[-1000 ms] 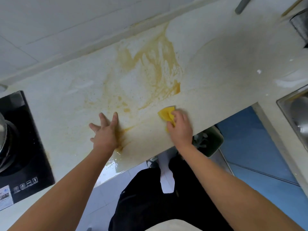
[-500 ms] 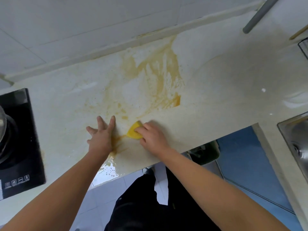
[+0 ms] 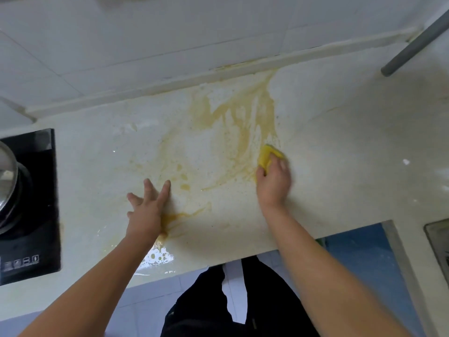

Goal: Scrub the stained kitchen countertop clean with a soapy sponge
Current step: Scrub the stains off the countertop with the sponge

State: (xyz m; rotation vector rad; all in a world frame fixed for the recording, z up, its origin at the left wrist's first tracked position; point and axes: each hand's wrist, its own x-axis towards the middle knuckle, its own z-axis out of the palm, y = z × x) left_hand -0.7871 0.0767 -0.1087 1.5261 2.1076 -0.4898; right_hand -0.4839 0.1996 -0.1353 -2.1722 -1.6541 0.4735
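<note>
Froth and brownish liquid pool in a wet patch (image 3: 158,256) at the near edge of the worktop (image 3: 340,166), so doing this scrubbing stroke well means, as I judge it, gathering that run-off before it drips over the front. It also means laying the sponge (image 3: 266,156) flat under the palm and working in short overlapping passes from the clean margin inward, so the brown is not dragged onto clean surface. Just beyond the wet patch the left hand (image 3: 145,212) lies flat on the worktop, fingers straight and spread. Its heel touches a dark smear, it holds nothing, and it seems only to brace the body. Further in and to the right, the right hand (image 3: 273,183) presses the yellow sponge down at the right-hand fringe of the stain (image 3: 233,122). Its grip is curled over the sponge's near end with fingers on top, and the thumb is hidden, so I cannot tell how hard it pinches. Beyond it the stain fans up to the back ledge under the tiled wall (image 3: 170,32), with paler swiped lanes through it, so the job looks part done at most. The darker streaks there will likely need the firmest pressure. An induction hob (image 3: 31,215) sits well apart at the left.
</note>
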